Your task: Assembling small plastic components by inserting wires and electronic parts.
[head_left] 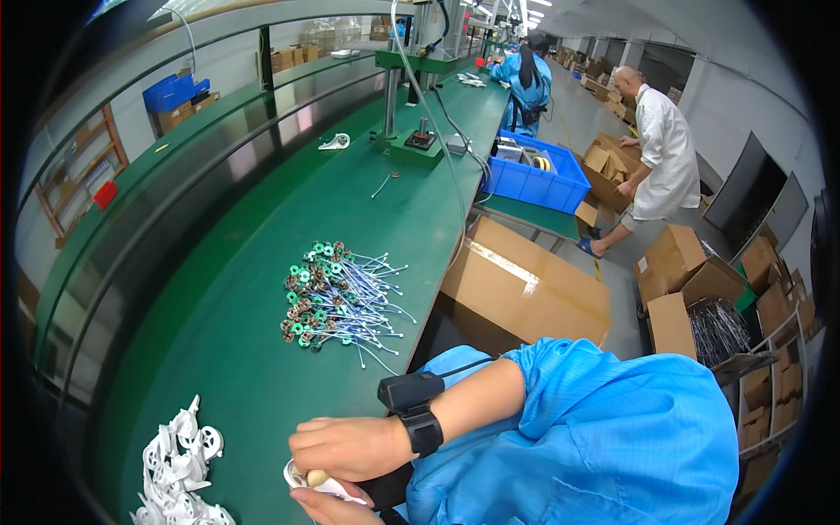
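Observation:
At the lower edge, my right hand [354, 444] is closed, its fingers curled over a small white plastic part [350, 495] with a rounded end. My left hand [328, 509], partly cut off by the frame, grips the same part from below. A pale yellow tip [317, 478] shows at the part; I cannot tell whether it is a covered fingertip. Left of my hands lies a heap of white plastic housings [179, 468] with round openings. Beyond them sits a pile of small green and copper coils [315, 293] with blue-white wires [372, 293] spread to the right.
The green bench [254, 385] carries a press stand [411, 144], a single white housing [334, 142] and a loose wire piece [382, 185]. On the right stand a closed carton [529, 284], a blue bin [535, 179] and open cartons [678, 262]. Two people [661, 149] work farther off.

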Demonstrator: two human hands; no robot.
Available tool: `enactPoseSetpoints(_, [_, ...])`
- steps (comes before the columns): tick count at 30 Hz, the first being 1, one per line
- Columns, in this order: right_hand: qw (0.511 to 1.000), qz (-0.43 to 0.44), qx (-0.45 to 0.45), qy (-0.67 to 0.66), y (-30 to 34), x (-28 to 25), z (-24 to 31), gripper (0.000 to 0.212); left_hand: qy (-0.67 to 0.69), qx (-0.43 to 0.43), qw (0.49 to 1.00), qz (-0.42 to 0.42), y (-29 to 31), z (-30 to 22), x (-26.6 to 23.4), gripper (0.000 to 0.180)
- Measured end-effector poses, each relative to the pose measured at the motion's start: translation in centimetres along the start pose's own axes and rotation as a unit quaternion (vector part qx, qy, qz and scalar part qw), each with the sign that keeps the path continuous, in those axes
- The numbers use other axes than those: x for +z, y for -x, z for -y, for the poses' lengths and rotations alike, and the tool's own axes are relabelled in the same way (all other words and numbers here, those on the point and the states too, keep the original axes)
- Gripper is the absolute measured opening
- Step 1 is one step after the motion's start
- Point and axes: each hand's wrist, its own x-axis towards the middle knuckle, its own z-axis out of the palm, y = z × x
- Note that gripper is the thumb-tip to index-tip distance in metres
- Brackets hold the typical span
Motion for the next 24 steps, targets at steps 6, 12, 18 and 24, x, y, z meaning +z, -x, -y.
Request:
enactPoseSetpoints(6, [0.952,0.1,0.164,-0.237,-3.3,1.1,1.6,0.026,0.077,-0.069,0.995,0.008,0.1,-1.1,-3.5,0.067])
enactPoseSetpoints(12, [0.986,0.035,0.124,-0.109,-6.9,-1.2,-2.8,0.037,0.182,-0.029,0.983,-0.011,0.2,1.6,-4.8,0.067])
enactPoseSetpoints(18, [0.923,-0.175,0.307,-0.149,-12.5,-10.4,-10.5,0.043,0.135,0.008,0.985,-0.109,2.1,1.0,-5.5,0.044])
enactPoseSetpoints(24, [0.761,-0.009,0.34,-0.552,-3.5,-10.0,-4.9,0.053,0.059,0.036,0.996,-0.061,1.9,2.1,-3.8,0.019])
